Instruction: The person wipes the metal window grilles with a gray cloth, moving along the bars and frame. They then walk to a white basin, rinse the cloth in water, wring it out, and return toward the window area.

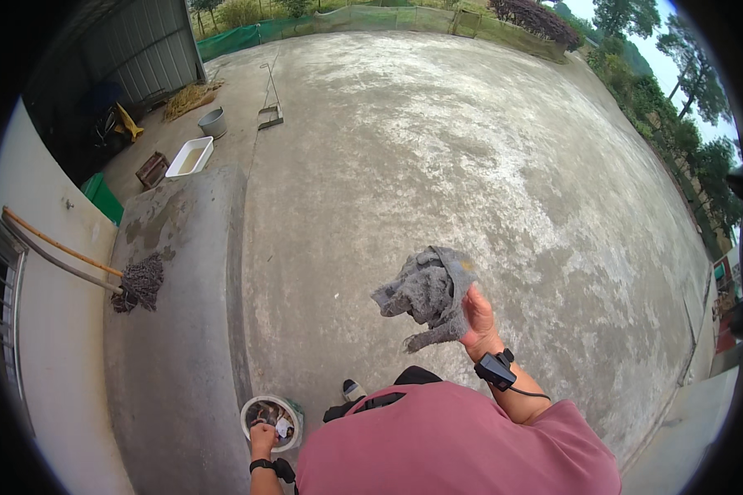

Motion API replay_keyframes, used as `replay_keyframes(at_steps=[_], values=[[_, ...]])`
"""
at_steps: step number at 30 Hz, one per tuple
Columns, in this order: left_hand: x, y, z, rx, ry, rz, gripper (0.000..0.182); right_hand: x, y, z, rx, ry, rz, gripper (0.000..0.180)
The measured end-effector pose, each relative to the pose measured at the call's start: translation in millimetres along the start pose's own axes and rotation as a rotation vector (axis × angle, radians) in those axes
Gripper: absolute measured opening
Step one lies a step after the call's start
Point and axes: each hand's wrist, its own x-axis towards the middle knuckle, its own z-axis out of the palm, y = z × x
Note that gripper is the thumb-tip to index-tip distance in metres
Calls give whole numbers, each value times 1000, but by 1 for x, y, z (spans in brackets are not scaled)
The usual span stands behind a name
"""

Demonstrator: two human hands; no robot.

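Observation:
A crumpled grey rag (430, 288), fuzzy like terry cloth, hangs in folds above the concrete ground. My right hand (480, 318) grips it from the right side, with part of the fingers hidden behind the cloth. Low on the left stands a round bucket (298, 421) with a pale rim. Inside lie mixed dark scraps and a crumpled white piece (283, 426). My left hand (264, 437) is over the near left part of this bucket, its fingers curled. Whether it holds anything is hidden.
A raised concrete step (179, 371) runs along the left wall. Two mops (141, 281) lean there. Farther off are a white basin (191, 158), a metal bucket (213, 123), a brown crate (152, 169), a green bin (103, 198) and a long-handled dustpan (271, 116).

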Motion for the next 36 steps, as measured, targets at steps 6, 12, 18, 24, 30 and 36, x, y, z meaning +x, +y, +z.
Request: replay_keyframes(at_steps=[6, 12, 18, 24, 30, 36], values=[[141, 116, -6, -2, 76, 283, 16, 64, -24, -19, -33, 42, -88, 56], [190, 206, 9, 74, 69, 350, 16, 170, -78, -43, -26, 30, -146, 52], [210, 172, 41, 293, 145, -17, 22, 311, -103, -33, 37, 12, -66, 54], [226, 129, 75, 1001, -253, 359, 38, 428, -96, -2, 87, -26, 54, 65], [332, 203, 58, 474, -147, -20, 29, 523, -91, 16, 10, 78, -22, 66], [494, 329, 11, 415, -65, 12, 19, 610, -86, 35, 55, 143, -158, 68]])
